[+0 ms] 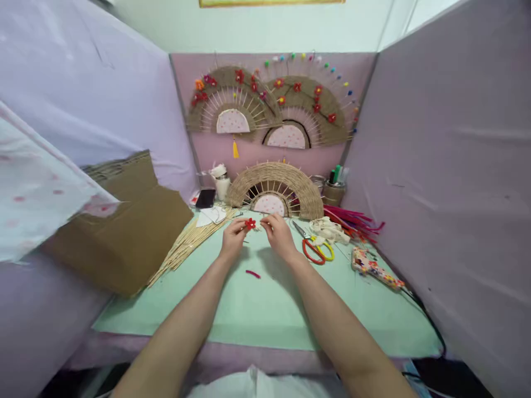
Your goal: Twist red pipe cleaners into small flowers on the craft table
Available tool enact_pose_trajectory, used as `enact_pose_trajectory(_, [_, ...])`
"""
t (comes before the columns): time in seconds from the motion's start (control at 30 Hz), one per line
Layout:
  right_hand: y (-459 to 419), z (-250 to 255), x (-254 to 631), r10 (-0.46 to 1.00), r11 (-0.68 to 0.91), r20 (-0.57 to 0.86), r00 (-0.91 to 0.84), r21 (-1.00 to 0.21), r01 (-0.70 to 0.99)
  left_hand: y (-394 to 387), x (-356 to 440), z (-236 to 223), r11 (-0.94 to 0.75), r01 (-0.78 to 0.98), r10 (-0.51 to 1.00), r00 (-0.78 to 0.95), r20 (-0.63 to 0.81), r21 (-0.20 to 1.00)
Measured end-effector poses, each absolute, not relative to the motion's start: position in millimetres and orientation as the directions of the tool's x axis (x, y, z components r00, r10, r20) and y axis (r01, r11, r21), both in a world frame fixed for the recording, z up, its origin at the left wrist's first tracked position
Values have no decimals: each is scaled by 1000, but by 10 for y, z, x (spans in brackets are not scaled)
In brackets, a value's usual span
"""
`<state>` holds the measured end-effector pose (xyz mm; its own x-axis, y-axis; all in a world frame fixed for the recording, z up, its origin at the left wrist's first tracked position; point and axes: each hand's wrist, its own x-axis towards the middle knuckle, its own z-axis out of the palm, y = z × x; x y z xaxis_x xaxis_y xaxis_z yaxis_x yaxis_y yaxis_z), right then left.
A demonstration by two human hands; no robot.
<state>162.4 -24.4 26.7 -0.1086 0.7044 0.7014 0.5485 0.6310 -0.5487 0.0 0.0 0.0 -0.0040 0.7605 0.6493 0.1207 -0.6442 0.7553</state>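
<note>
Between the fingertips of my left hand (234, 239) is a small red flower (250, 224), fuzzy like pipe cleaner. My right hand (279, 236) is close beside it, its thumb and fingertips pinched together; what they hold, if anything, is too small to make out. Both hands hover above the mint-green table cover (265, 309). Below them lies a short dark-pink piece of pipe cleaner (253, 273). Just behind my hands stands a half-round fan (277, 171) of wound twine and thin sticks, with a dotted cloth centre.
Red-and-yellow-handled scissors (314, 251), cream ribbon (329, 229), pink pipe cleaners (357, 220) and a patterned glue gun (371, 268) with a cord lie right. Left are thin sticks (182, 246), cardboard (124, 232) and a phone (206, 198). Two flowered fans (309, 99) hang behind.
</note>
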Motion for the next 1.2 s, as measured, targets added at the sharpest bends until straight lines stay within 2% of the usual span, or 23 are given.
enact_pose_trajectory(0.1, [-247, 272, 1594, 738, 620, 670, -80, -625, 474, -6, 9, 10, -642, 124, 761, -11, 648, 756])
enact_pose_trajectory(0.2, [-239, 274, 1575, 812, 559, 583, -38, -756, 342, -13, 18, 5, -645, 151, 757, -1, 653, 749])
enact_pose_trajectory(0.3, [-221, 269, 1583, 887, 457, 461, -35, -861, 222, -26, 26, -11, -660, 201, 746, 63, 662, 724])
enact_pose_trajectory(0.43, [-207, 269, 1626, 943, 333, 326, -66, -928, 165, -52, 38, -23, -696, 287, 713, 168, 681, 658])
enact_pose_trajectory(0.77, [-233, 291, 1718, 990, 20, 1, -142, -991, 131, -136, 59, -42, -737, 430, 662, 308, 683, 521])
enact_pose_trajectory(1.03, [-227, 280, 1742, 995, -19, -40, -96, -979, 203, -171, 105, -34, -719, 616, 632, 389, 671, 320])
enact_pose_trajectory(1.2, [-240, 306, 1746, 998, 20, 6, -55, -970, 242, -167, 117, -45, -701, 682, 607, 417, 676, 209])
